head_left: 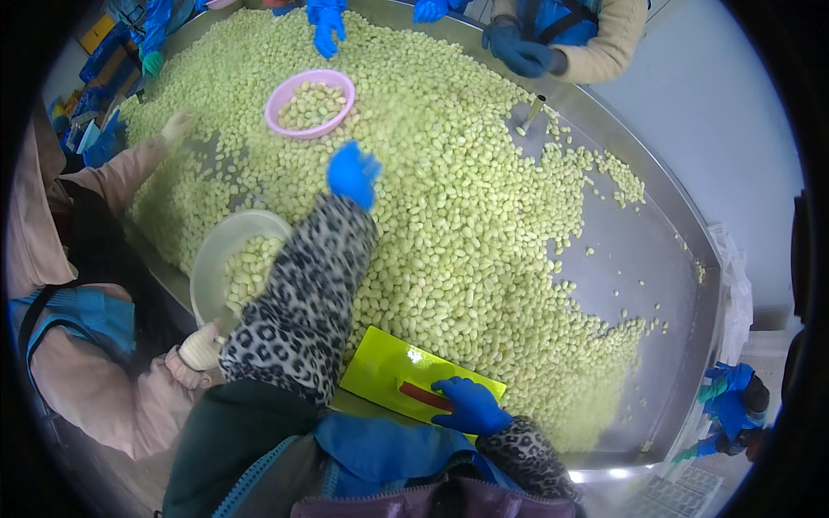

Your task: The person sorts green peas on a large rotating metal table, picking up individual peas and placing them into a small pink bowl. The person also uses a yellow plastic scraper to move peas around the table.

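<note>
My left hand [353,173], in a blue glove, reaches out over a broad heap of pale green oval beans or nuts [453,239]. It looks slightly blurred, its fingers apart, with nothing seen in it. Close to my body, my right hand [474,408], also blue-gloved, grips the reddish-brown handle [424,396] of a yellow-green plastering float [372,362]. The float's flat plate lies at the near edge of the heap. Beyond my left hand, a pink bowl [275,107] holds larger, paler pieces and rests on the heap.
A metal-rimmed table [647,252] carries the heap; a short pipe [533,111] stands up from it. At my left, a co-worker's gloved hand [201,349] holds a whitish bowl [210,272] of pieces. Other workers' gloved hands [327,35] are along the far side.
</note>
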### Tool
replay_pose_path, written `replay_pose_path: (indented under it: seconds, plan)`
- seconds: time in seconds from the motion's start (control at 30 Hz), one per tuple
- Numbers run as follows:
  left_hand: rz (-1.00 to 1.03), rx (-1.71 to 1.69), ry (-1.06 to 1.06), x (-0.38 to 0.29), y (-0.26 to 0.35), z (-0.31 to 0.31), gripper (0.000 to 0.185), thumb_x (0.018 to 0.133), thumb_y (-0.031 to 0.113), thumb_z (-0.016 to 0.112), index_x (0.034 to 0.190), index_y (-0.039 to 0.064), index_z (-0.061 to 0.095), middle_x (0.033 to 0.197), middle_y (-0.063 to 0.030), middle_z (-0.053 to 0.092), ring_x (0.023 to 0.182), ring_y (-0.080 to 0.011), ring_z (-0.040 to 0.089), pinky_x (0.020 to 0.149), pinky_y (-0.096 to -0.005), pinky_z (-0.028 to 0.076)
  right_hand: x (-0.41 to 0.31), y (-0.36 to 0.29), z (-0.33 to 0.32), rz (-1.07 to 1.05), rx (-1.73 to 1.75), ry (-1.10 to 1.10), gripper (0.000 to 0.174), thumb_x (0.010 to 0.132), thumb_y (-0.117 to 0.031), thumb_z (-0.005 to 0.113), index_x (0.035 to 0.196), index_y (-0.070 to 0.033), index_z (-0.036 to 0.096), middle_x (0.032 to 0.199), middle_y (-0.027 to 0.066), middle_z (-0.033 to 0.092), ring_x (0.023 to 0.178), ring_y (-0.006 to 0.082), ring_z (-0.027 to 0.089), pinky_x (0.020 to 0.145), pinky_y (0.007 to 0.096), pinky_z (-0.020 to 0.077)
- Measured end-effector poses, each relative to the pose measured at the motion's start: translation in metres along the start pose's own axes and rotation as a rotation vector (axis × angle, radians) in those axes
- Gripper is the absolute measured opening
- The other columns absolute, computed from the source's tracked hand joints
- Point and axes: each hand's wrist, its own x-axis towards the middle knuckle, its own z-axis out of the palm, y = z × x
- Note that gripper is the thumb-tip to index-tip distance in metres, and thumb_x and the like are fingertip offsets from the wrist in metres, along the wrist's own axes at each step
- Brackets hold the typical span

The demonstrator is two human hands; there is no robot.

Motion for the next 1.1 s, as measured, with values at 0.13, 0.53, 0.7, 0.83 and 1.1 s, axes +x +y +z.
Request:
replay_pose_path:
  seconds: [0.13, 0.53, 0.7, 0.83, 1.1]
  plan:
    - [-0.203, 0.065, -0.119, -0.097, -0.038, -0.017, 0.052, 0.097, 0.025, 0.059, 0.14, 0.002, 0.043, 0.133, -0.0167, 0.051, 0.117, -0.032, 0.053, 0.102, -0.0431, 0.046, -0.003, 0.009, 0.026, 0.106, -0.041, 0.042, 0.047, 0.079, -0.034, 0.072, 0.117, -0.009, 0.062, 0.103, 0.0143, 0.065, 0.092, 0.0348, 0.064, 0.081, 0.0443, 0.0507]
    - [0.129, 0.542, -0.41, -0.239, 0.063, -0.103, 0.022, 0.102, 0.014, 0.047, 0.109, -0.001, 0.062, 0.103, -0.0102, 0.066, 0.088, -0.0178, 0.063, 0.083, -0.0323, 0.051, 0.062, -0.038, -0.136, 0.045, 0.173, 1.089, 0.047, 0.089, -0.018, 0.069, 0.129, 0.0, 0.052, 0.109, 0.0223, 0.065, 0.097, 0.034, 0.067, 0.081, 0.0379, 0.0548]
    - [0.002, 0.677, -0.476, -0.248, 0.05, -0.128, 0.022, 0.102, 0.015, 0.049, 0.108, 0.0, 0.064, 0.103, -0.0091, 0.065, 0.09, -0.0174, 0.063, 0.083, -0.0319, 0.052, 0.116, -0.012, -0.065, 0.157, -0.142, 0.945, 0.05, 0.093, -0.035, 0.063, 0.127, 0.001, 0.055, 0.103, 0.0235, 0.066, 0.092, 0.0366, 0.066, 0.08, 0.0437, 0.0535]
    - [-0.034, 0.701, -0.567, -0.251, 0.036, -0.159, 0.022, 0.101, 0.017, 0.052, 0.11, 0.0, 0.063, 0.106, -0.0087, 0.064, 0.092, -0.0171, 0.063, 0.083, -0.0319, 0.052, 0.076, 0.02, -0.007, 0.299, -0.258, 0.56, 0.055, 0.091, -0.046, 0.06, 0.124, -0.003, 0.058, 0.105, 0.0185, 0.068, 0.092, 0.0359, 0.066, 0.078, 0.0469, 0.0527]
    - [-0.36, 0.723, -0.688, -0.26, 0.001, -0.18, 0.026, 0.102, 0.019, 0.051, 0.117, 0.001, 0.062, 0.109, -0.0081, 0.063, 0.094, -0.0151, 0.062, 0.085, -0.0297, 0.052, 0.085, -0.044, -0.148, 0.034, 0.069, 1.267, 0.054, 0.093, -0.021, 0.065, 0.139, -0.003, 0.044, 0.112, 0.0241, 0.066, 0.098, 0.0378, 0.067, 0.081, 0.042, 0.0528]
